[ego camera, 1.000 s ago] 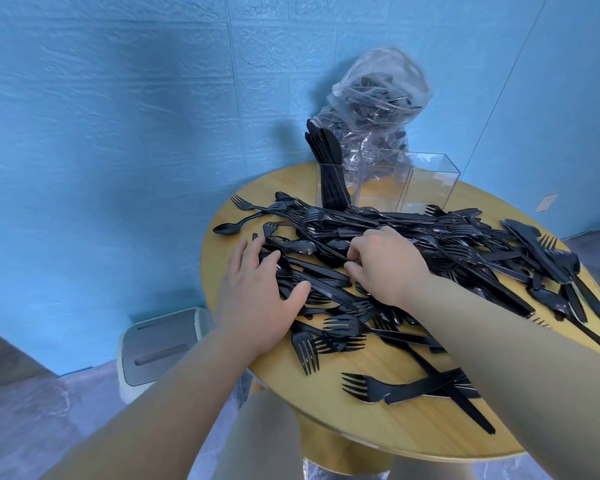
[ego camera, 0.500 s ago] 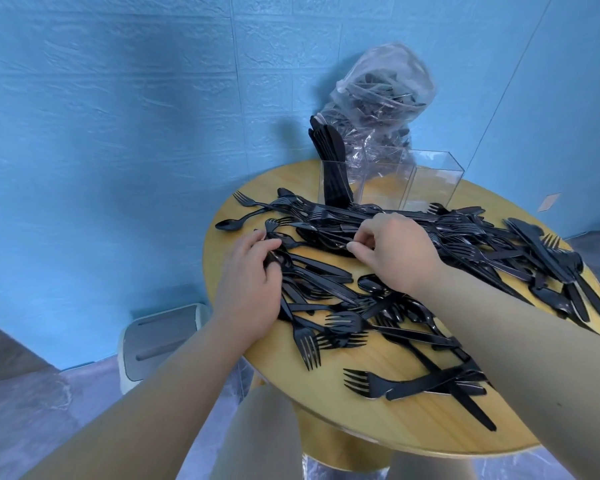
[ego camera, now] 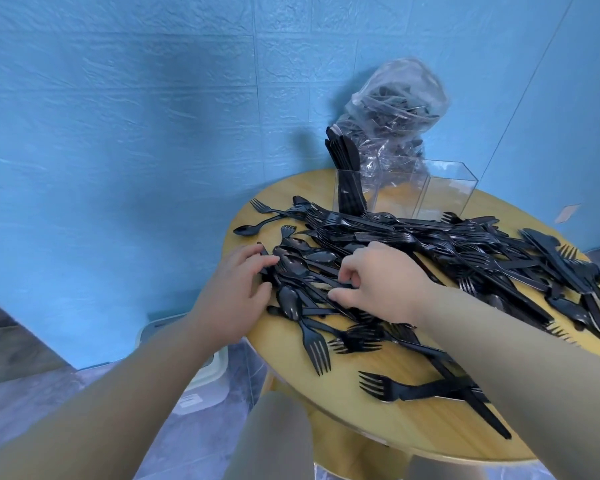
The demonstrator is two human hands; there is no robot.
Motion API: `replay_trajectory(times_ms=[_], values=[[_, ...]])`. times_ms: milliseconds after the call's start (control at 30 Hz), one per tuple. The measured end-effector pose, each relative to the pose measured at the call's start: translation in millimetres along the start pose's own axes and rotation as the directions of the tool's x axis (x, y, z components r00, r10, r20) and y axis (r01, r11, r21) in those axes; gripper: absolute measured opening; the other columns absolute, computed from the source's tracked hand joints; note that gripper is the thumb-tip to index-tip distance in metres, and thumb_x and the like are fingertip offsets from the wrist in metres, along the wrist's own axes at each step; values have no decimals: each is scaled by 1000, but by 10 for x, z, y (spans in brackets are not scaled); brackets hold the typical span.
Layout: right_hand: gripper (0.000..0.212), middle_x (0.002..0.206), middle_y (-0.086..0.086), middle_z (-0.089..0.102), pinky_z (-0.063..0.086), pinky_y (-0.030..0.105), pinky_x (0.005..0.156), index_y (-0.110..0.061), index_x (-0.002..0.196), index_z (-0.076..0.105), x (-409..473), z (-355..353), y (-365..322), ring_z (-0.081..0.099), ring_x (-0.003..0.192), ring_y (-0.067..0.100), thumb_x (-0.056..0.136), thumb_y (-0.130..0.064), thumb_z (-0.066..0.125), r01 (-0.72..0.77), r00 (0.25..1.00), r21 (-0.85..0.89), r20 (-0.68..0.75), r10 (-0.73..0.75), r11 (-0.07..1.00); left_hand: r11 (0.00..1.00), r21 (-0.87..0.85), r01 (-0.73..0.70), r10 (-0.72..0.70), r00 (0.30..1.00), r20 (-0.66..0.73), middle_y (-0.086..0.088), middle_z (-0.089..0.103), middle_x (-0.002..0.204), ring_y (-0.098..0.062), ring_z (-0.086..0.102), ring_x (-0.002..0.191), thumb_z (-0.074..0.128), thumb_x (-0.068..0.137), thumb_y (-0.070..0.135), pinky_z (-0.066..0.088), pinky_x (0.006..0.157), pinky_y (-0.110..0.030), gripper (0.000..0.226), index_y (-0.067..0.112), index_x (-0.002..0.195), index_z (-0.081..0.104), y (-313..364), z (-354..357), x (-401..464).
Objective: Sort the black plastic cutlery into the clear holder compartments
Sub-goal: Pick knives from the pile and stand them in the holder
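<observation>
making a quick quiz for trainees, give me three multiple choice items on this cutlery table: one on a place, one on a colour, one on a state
1. Where does the clear holder stand?
A. at the table's far edge, near the wall
B. on the floor
C. at the table's near edge

2. What colour is the wall?
A. white
B. blue
C. green

3. Which holder compartment has cutlery in it?
A. the right one
B. the middle one
C. the left one

Answers:
1 A, the holder stands beyond the cutlery pile, in front of the plastic bag.
2 B, the textured wall is blue.
3 C, black knives stand upright in the left compartment; the others look empty.
</observation>
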State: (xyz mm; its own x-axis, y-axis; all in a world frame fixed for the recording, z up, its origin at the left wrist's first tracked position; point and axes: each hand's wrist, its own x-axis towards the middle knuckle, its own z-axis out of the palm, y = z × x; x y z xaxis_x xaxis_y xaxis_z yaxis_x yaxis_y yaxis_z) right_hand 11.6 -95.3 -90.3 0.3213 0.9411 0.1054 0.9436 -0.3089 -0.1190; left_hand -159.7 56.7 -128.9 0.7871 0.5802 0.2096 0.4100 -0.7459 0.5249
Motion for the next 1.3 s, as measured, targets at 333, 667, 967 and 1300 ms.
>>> replay_trajectory(times_ms=[333,667,967,1300], values=[[45,89,-10,59,50,30,70,-27,96,61,-3,-22,-100,56,80,11,81,-68,49,-40,998,92,45,36,995,998,-52,26,-32,993,-112,12,37,138,-3,41,121,66,85,21,24,89,-10,31,23,115,57,-5,-20,-104],[16,82,-11,55,46,27,73,-22,98,63,48,-41,12,55,82,13,90,-35,57,-71,997,33,-13,71,997,999,-27,26,-30,987,-159,12,57,110,-4,52,96,62,89,16,31,84,-15,15,21,102,65,-41,-35,21],[21,89,-7,61,50,31,76,-22,103,63,60,-37,101,57,86,15,92,-38,54,-153,987,23,-48,154,988,1000,-12,17,-18,990,-143,13,59,106,-2,54,86,60,90,14,34,79,-15,17,22,104,67,-52,-10,35],[59,109,-5,59,48,34,88,-25,121,57,176,26,-120,52,105,16,81,-68,51,-107,994,50,11,107,993,990,-90,111,-130,962,-241,9,63,95,-5,56,83,61,89,10,37,81,-15,15,17,102,69,-6,-128,215]])
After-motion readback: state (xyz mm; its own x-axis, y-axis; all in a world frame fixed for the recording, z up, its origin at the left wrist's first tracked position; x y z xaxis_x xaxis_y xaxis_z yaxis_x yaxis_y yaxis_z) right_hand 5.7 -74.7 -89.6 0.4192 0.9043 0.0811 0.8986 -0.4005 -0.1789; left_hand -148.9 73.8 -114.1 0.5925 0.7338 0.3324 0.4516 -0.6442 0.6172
